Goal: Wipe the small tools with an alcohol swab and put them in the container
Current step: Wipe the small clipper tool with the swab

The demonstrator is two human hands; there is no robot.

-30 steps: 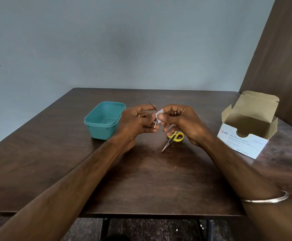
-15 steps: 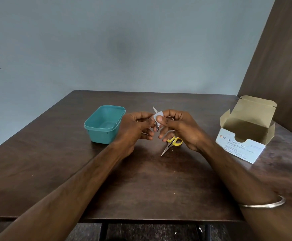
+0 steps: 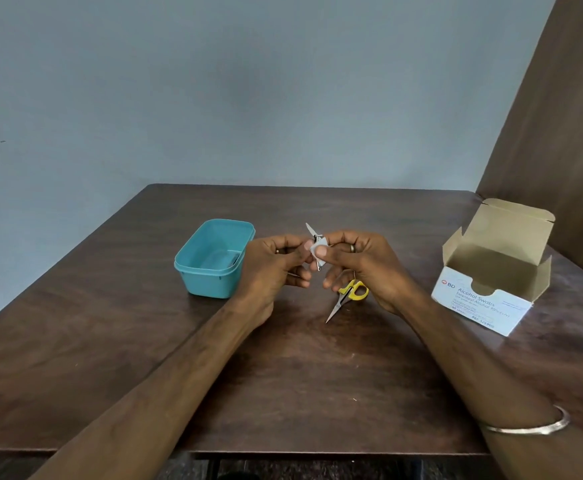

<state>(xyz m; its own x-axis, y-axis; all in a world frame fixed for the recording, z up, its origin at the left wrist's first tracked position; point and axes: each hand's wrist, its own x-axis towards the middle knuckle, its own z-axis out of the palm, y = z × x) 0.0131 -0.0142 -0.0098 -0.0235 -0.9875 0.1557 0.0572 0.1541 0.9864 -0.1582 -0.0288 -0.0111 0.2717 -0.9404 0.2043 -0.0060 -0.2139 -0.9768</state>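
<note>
Head view, centre of frame: both hands meet just above the counter (image 3: 283,393), a dark brown wood-grain top w/ a dull sheen. Left hand (image 3: 269,268) has its grip closed on a small metal tool (image 3: 312,233), thin, silvery, w/ a pointed tip sticking up and to the left above the fingers; exact kind of tool too small to tell. Fingers curled in tight, thumb on top; a thin sliver of metal also pokes out below the left fingers. Right hand (image 3: 363,268) has its grip pinched on an alcohol swab (image 3: 319,252), a small white folded pad, thumb and forefinger pressing it round the tool's shaft where the hands touch. Other right fingers loosely curled; ring on one finger, plain metal bangle (image 3: 529,427) on the forearm at lower right.

Just below right hand, flat on the counter: small scissors (image 3: 347,297), yellow plastic loop handles, slim steel blades closed, tips pointing toward lower left. Handles partly hidden by the right hand.

Left of centre: container (image 3: 214,268), teal plastic, rectangular w/ rounded corners and a thick rim, lid off, standing just beside the left hand. Something flat lies inside on its floor, can't tell what.

Right of frame: cardboard box (image 3: 484,299), white printed front reading "Alcohol Swabs", raw brown inside, lid flap open and standing up, well apart from the hands.
</note>
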